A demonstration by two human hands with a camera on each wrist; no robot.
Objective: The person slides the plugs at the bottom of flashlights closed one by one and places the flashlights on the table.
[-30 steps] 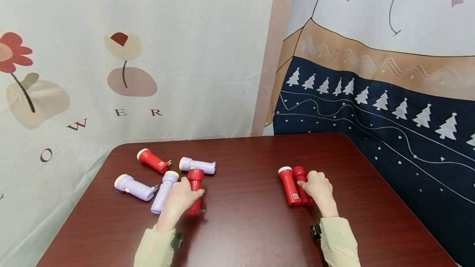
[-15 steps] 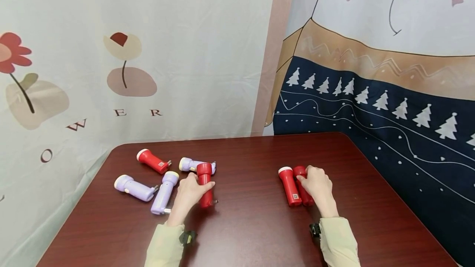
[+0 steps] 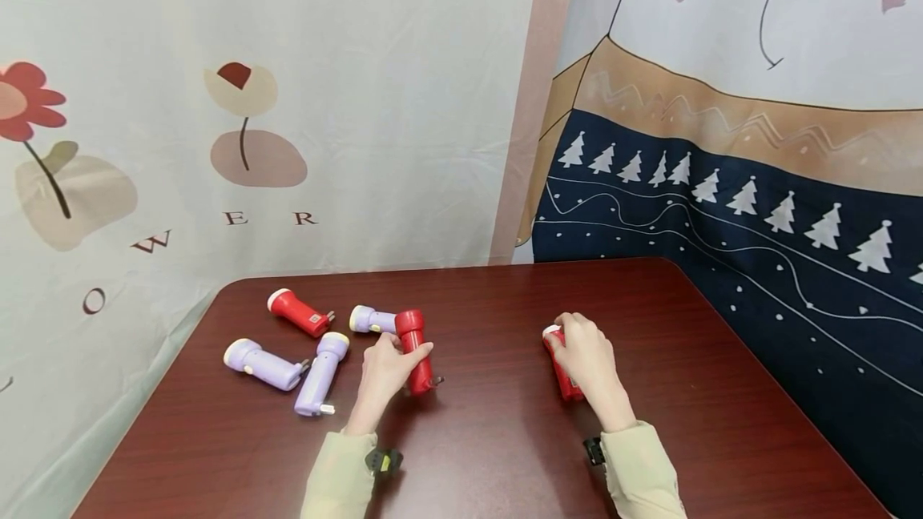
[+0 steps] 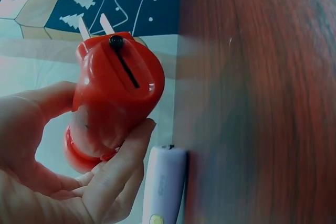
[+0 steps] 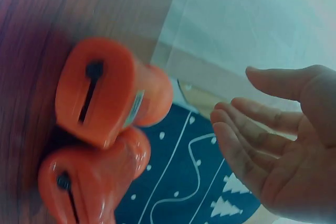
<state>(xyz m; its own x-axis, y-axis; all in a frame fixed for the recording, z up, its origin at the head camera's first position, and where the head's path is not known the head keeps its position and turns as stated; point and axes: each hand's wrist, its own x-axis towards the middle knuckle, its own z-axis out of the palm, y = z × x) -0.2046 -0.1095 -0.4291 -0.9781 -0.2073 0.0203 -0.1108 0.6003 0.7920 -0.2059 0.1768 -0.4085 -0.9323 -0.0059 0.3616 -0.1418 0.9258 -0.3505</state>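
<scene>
My left hand [image 3: 385, 375] grips a red flashlight [image 3: 413, 351] above the table, its red head pointing away from me. In the left wrist view, two metal prongs and a black slider show on the flashlight's end. My right hand [image 3: 587, 355] hovers over two red flashlights lying side by side. One, with a white rim and a label [image 5: 100, 90], shows partly in the head view; the other [image 5: 86, 182] is hidden there by the hand. In the right wrist view, the right hand's fingers are loosely bent, apart from both flashlights, with nothing between them.
On the left of the brown table [image 3: 490, 455] lie another red flashlight [image 3: 299, 312] and lilac flashlights [image 3: 265, 365], [image 3: 320, 375]. A third lilac flashlight [image 3: 373, 320] is partly behind the held one. Printed cloths [image 3: 404, 102] hang behind and to the right.
My left hand has carried the red flashlight rightward and slightly away from me. My right hand has let go of the right-hand red flashlight and moved left over the pair.
</scene>
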